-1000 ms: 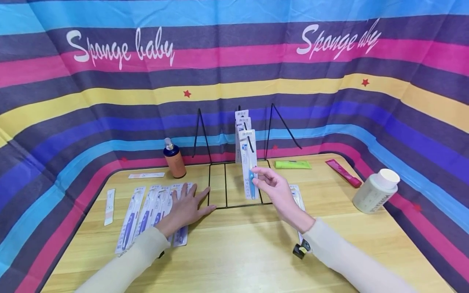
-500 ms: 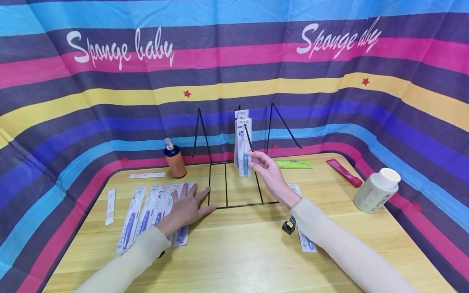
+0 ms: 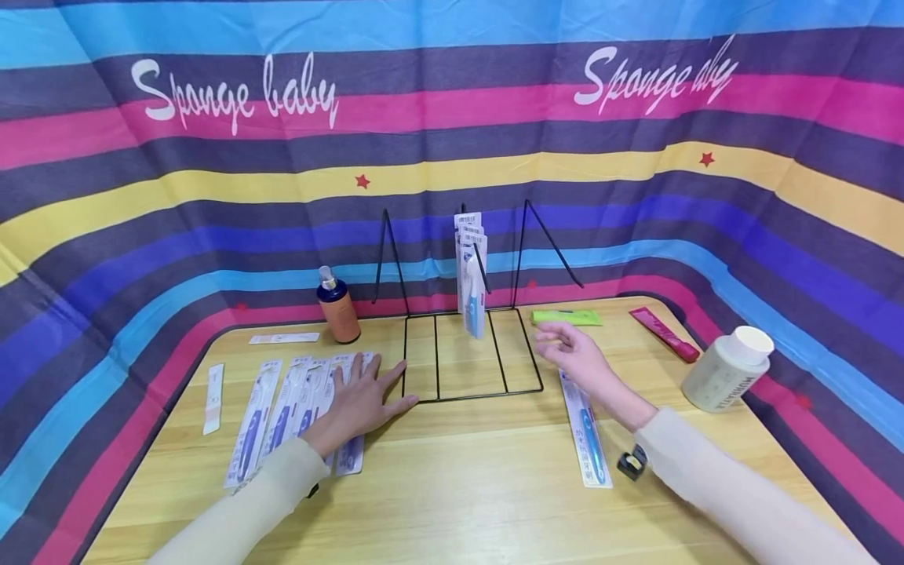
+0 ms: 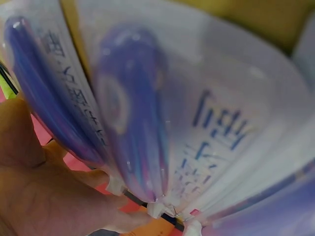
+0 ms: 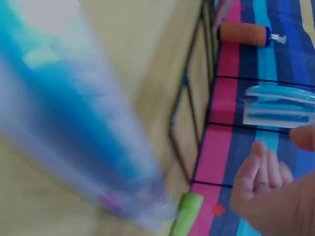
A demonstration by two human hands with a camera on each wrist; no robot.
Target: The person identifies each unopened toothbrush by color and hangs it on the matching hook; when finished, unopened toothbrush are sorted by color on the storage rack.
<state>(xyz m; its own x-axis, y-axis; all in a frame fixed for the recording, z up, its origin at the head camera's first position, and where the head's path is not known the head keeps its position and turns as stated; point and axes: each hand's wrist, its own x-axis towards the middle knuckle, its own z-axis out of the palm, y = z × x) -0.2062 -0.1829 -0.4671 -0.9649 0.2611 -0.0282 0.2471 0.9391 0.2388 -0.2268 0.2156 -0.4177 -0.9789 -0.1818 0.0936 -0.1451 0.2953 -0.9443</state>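
Observation:
My left hand (image 3: 360, 400) rests with spread fingers on a row of packaged purple toothbrushes (image 3: 249, 431) at the left of the table. In the left wrist view their purple handles fill most of the picture. My right hand (image 3: 575, 357), fingers loosely bent and holding nothing, is above the table just right of the black wire rack (image 3: 487, 395). Several packaged blue toothbrushes (image 3: 473, 294) hang one behind another on the rack's middle hook. Another packaged blue toothbrush (image 3: 589, 439) lies on the table, its upper end by my right hand.
Behind the rack's left side stands an orange-and-blue spray bottle (image 3: 338, 306). A green tube (image 3: 565, 318), a pink tube (image 3: 662, 333) and a white-capped bottle (image 3: 727, 369) are at the right. Two slim white packets (image 3: 284, 338) lie at the left. A striped cloth (image 3: 438, 118) encloses the table.
My right hand has let go of the front blue toothbrush, now hanging on the hook behind, and moved right, off the rack. My left hand has stayed put.

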